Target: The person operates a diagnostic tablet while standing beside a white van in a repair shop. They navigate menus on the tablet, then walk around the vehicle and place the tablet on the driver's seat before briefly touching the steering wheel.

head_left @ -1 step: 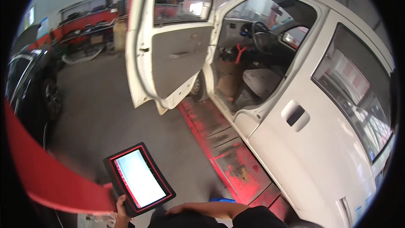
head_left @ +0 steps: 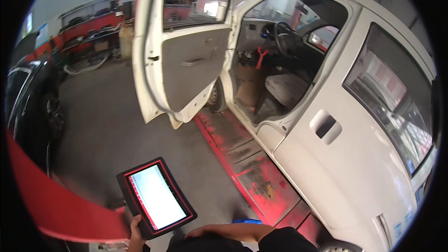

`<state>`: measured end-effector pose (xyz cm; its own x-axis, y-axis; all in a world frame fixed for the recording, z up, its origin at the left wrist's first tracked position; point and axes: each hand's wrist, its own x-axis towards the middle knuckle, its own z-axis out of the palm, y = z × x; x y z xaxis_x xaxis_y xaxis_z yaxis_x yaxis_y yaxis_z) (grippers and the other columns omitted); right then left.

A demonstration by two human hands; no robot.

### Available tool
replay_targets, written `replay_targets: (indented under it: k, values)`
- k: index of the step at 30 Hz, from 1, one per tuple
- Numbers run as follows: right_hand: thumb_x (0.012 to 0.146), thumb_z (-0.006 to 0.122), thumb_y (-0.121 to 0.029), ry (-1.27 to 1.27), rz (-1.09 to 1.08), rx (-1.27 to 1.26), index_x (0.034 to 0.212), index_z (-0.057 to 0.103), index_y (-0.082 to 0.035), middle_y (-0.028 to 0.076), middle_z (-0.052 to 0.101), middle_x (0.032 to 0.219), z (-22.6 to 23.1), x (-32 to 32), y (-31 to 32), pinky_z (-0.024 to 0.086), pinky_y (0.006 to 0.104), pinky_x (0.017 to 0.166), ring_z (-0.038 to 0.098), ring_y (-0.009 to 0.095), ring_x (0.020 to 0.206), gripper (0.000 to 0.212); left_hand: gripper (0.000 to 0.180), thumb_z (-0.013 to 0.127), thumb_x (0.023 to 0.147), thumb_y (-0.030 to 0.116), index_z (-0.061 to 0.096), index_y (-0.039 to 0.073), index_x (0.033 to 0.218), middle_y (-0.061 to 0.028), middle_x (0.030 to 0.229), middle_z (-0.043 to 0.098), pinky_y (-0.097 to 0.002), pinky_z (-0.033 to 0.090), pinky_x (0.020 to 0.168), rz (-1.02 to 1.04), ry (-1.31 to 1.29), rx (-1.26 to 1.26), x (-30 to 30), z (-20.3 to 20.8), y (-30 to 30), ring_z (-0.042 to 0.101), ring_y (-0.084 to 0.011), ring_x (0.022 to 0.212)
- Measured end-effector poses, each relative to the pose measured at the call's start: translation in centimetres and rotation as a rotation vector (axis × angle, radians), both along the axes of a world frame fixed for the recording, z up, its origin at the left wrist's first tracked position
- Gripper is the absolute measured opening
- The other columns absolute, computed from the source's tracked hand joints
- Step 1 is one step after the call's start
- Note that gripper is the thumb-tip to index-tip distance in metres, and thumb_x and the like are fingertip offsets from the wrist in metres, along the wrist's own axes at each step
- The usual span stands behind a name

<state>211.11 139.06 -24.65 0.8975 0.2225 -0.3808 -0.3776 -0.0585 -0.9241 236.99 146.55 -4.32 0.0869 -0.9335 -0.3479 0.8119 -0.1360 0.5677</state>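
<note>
Black tablet [head_left: 157, 198] in left hand [head_left: 136, 231], near right hand [head_left: 196, 231].

A black, red-trimmed tablet [head_left: 157, 198] slants, its screen lit white.

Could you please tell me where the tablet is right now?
The tablet is in the head view's lower left, held along its lower left edge by the left hand.

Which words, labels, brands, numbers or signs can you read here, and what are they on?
None reads clearly.
Tablet in the left hand: small marks along the edge of its screen, too blurred to read.
White van, lower side: blue marks, unreadable.
Van's side window: a pale panel, nothing legible.
</note>
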Motion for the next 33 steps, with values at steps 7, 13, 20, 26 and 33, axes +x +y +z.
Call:
replay_targets:
  k: [7, 13, 20, 26, 33]
  values:
    - [0.101, 0.050, -0.035, 0.021, -0.150, 0.199, 0.133, 0.057, -0.001, 0.011, 0.062, 0.131, -0.3, -0.8, -9.3, 0.038, 0.0359, 0.108, 0.054, 0.021, 0.122, 0.046, 0.061, 0.065, 0.085, 0.030, 0.050, -0.004, 0.134, -0.0177, 0.117, 0.066, -0.0413, 0.057, 0.090, -0.364, -0.114, -0.016, -4.8, 1.5, -21.4, 0.068, -0.0278, 0.102]
    - [0.103, 0.046, -0.036, -0.028, -0.194, 0.271, 0.132, 0.058, -0.003, 0.013, 0.061, 0.131, -0.1, -3.2, -23.1, 0.037, 0.0373, 0.109, 0.054, 0.025, 0.124, 0.045, 0.055, 0.057, 0.090, 0.023, 0.047, -0.006, 0.136, -0.0204, 0.117, 0.066, -0.0412, 0.058, 0.089, -0.559, -0.225, -0.154, -16.0, 3.5, -42.7, 0.069, -0.0289, 0.102]
    - [0.104, 0.044, -0.034, -0.072, -0.366, -0.073, 0.132, 0.058, -0.005, 0.016, 0.062, 0.130, 5.8, -15.6, -40.0, 0.038, 0.0393, 0.109, 0.055, 0.029, 0.123, 0.042, 0.053, 0.064, 0.090, 0.025, 0.052, -0.006, 0.132, -0.0179, 0.115, 0.068, -0.0388, 0.058, 0.087, -0.720, -0.165, -0.169, -33.2, 7.3, -65.0, 0.070, -0.0247, 0.099]
    - [0.106, 0.037, -0.037, -0.044, -0.931, -0.224, 0.132, 0.059, -0.006, 0.017, 0.058, 0.134, 9.1, -29.3, -45.3, 0.036, 0.0402, 0.111, 0.053, 0.033, 0.125, 0.045, 0.047, 0.066, 0.089, 0.028, 0.059, -0.003, 0.124, -0.0150, 0.106, 0.071, -0.0403, 0.060, 0.080, -0.955, -0.099, -0.273, -50.3, 11.5, -81.8, 0.072, -0.0245, 0.088]
    - [0.100, 0.057, -0.036, 0.142, -1.965, 0.099, 0.115, 0.065, -0.003, 0.011, 0.066, 0.106, 1.9, -37.6, -40.3, 0.050, 0.0358, 0.086, 0.062, 0.022, 0.096, 0.037, 0.034, 0.067, 0.090, 0.032, 0.069, 0.004, 0.110, -0.0105, 0.097, 0.074, -0.0390, 0.061, 0.077, -1.311, -0.114, -0.279, -69.4, 11.2, -98.2, 0.072, -0.0221, 0.082]
